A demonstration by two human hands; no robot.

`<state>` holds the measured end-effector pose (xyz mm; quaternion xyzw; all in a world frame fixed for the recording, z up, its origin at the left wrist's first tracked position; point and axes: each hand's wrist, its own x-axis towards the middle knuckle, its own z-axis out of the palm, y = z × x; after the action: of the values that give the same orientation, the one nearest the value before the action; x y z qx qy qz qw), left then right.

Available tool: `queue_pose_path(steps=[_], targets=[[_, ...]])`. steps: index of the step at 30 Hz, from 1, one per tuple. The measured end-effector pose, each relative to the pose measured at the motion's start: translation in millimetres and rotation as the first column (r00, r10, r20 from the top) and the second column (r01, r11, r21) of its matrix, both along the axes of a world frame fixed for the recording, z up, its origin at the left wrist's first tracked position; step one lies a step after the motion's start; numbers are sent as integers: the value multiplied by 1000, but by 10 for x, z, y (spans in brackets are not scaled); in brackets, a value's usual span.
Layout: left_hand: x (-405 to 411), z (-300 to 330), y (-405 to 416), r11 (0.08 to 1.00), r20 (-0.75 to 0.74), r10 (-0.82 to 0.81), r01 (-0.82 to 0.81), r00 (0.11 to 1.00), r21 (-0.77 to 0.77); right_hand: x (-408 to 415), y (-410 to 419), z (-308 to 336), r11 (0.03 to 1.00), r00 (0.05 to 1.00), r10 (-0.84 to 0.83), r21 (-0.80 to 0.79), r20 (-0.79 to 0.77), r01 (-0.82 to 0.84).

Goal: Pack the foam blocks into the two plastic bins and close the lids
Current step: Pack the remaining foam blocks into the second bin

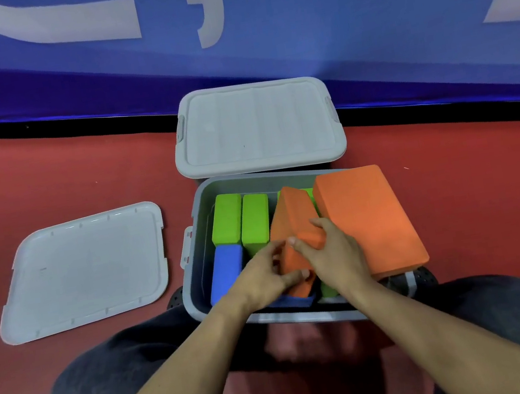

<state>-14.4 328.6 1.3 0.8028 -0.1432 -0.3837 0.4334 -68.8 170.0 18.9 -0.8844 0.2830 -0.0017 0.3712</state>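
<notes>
An open grey plastic bin (196,295) stands on the red floor in front of me. Inside it stand two green foam blocks (241,225) at the back and a blue block (226,270) at the left. A tilted orange block (291,222) sits in the middle; my left hand (262,281) and my right hand (335,249) both grip its near end. A larger orange block (369,217) lies slanted over the bin's right rim. Behind it, a second grey bin (256,126) has its lid on.
A loose grey lid (89,269) lies flat on the red floor to the left of the open bin. A blue wall banner (292,21) runs behind the bins. My knees in dark trousers (115,366) flank the near side.
</notes>
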Motion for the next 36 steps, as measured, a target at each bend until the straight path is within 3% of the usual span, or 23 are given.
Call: queue_pose_path(steps=[4, 7, 10, 12, 18, 21, 26, 36], targets=[[31, 86, -16, 993, 346, 42, -78, 937, 91, 75, 78, 57, 989, 991, -87, 132, 100, 73], [56, 116, 22, 968, 401, 169, -229, 900, 105, 130, 134, 44, 982, 987, -59, 188, 151, 30], [98, 148, 56, 940, 407, 270, -331, 873, 87, 191, 114, -11, 904, 985, -74, 427, 156, 0], [144, 179, 77, 923, 424, 310, -376, 851, 80, 203, 87, -28, 870, 983, -81, 493, 164, -11], [540, 399, 214, 876, 330, 473, -476, 817, -78, 128, 71, -129, 938, 990, -1, 342, 139, -47], [768, 570, 321, 842, 258, 540, -518, 801, -153, 89, 60, -317, 958, 992, 123, 261, 2, -119], [818, 542, 455, 841, 235, 541, -528, 808, -121, 134, 90, -655, 937, 881, 348, 118, -321, -327], [954, 451, 496, 749, 102, 661, -644, 743, -156, 349, 273, -1140, 885, 740, 441, 112, -507, -451]])
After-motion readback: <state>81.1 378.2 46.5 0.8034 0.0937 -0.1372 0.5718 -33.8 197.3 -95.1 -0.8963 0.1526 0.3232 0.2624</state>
